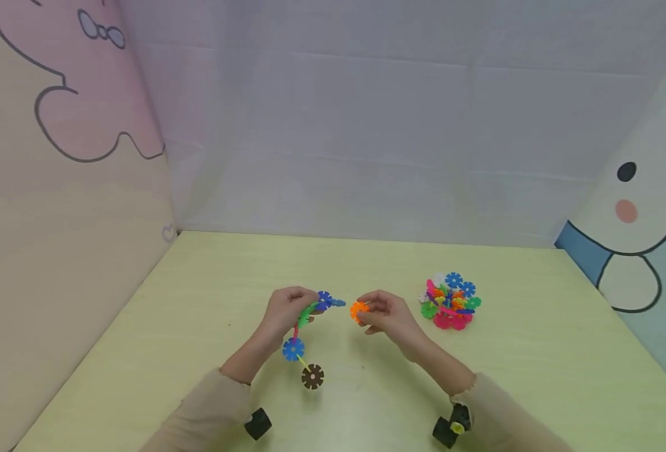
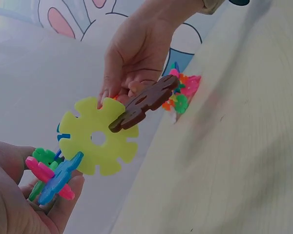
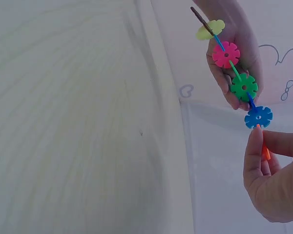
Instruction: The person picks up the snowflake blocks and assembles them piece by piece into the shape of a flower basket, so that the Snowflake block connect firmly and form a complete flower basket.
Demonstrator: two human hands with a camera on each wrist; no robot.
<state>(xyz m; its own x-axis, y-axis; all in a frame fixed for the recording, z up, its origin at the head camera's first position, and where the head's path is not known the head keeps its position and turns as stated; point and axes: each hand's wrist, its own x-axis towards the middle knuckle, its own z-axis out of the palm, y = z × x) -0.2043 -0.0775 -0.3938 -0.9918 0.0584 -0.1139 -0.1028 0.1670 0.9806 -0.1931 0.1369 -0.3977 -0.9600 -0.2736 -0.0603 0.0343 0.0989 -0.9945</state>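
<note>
My left hand (image 1: 284,311) grips a chain of slotted plastic snowflake discs near its upper end. Down from the fingers hang a green disc (image 1: 306,315), a pink disc (image 3: 219,52), a blue disc (image 1: 289,346), a yellow disc (image 2: 78,131) and, lowest, a brown disc (image 1: 307,380). Past the fingertips, a dark blue disc (image 1: 321,304) and a lighter blue disc (image 3: 263,113) stick out to the right. My right hand (image 1: 395,321) pinches an orange disc (image 1: 358,311) between thumb and fingers. A small gap separates it from the lighter blue disc in the head view.
A pile of mixed-colour snowflake discs (image 1: 442,314) lies on the pale table (image 1: 536,351), right of my right hand. Behind the table hangs a whitish backdrop (image 1: 355,157), with cartoon-printed panels at both sides. Dark blocks (image 1: 258,424) sit by both sleeve cuffs.
</note>
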